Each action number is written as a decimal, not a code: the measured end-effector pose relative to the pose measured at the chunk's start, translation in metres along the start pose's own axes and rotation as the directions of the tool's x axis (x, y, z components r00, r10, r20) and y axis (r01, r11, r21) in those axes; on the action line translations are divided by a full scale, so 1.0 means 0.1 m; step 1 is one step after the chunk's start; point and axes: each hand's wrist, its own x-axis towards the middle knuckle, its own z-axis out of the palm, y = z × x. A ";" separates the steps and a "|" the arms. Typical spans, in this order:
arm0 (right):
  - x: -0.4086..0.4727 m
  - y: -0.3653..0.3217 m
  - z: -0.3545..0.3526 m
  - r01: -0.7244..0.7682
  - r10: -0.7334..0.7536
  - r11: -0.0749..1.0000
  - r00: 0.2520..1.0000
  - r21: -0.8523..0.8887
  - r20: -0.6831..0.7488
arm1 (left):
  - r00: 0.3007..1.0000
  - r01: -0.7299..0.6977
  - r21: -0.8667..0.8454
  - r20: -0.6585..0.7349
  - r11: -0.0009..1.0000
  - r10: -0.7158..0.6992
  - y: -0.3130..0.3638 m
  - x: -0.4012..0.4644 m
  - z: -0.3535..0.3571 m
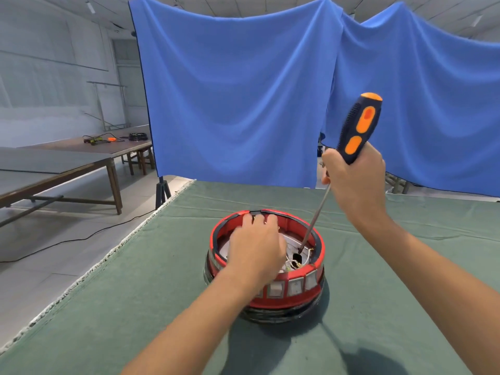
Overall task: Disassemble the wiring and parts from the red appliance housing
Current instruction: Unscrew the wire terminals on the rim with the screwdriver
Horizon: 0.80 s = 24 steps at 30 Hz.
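The round red appliance housing (pixel 284 295) sits upside down on the green table cloth (pixel 135 293), with white buttons along its near side. Inside it lie white and yellow wires (pixel 290 265) and a silver plate. My left hand (pixel 255 247) reaches across the opening, its fingers hooked over the far rim. My right hand (pixel 354 182) grips a black and orange screwdriver (pixel 357 128) by the lower handle. Its metal shaft slants down into the housing, and the tip rests by a dark part near the wires. My left hand hides much of the interior.
Blue cloth (pixel 243 104) hangs behind the table as a backdrop. The table's left edge (pixel 130 234) runs diagonally, with floor and a black cable (pixel 67 242) beyond. Wooden tables (pixel 81 163) stand at the far left, carrying small tools.
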 end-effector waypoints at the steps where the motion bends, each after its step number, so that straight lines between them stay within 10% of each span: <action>1: 0.00 0.03 -0.02 -0.005 0.005 1.000 1.000 0.010 -0.021 | 0.997 -0.077 0.033 0.014 0.996 0.077 -0.11 0.09 0.00; 8: -0.11 0.34 -0.05 -0.163 0.166 0.983 0.986 0.089 -0.029 | 0.836 0.164 0.062 0.521 0.985 -0.172 -0.67 0.37 0.09; 13: -0.13 0.44 0.01 -0.323 0.333 0.931 0.942 0.172 -0.033 | 0.880 0.155 0.304 0.389 0.940 -0.271 -0.45 0.19 -0.04; 18: -0.13 0.44 0.09 -0.364 0.373 0.909 0.928 0.205 -0.002 | 0.775 0.189 0.351 0.520 0.917 -0.359 -0.28 0.08 -0.32; 24: -0.22 0.51 0.07 -0.345 0.364 0.905 0.931 0.250 -0.032 | 0.961 0.015 0.297 0.259 0.955 -0.095 -0.11 0.25 -0.37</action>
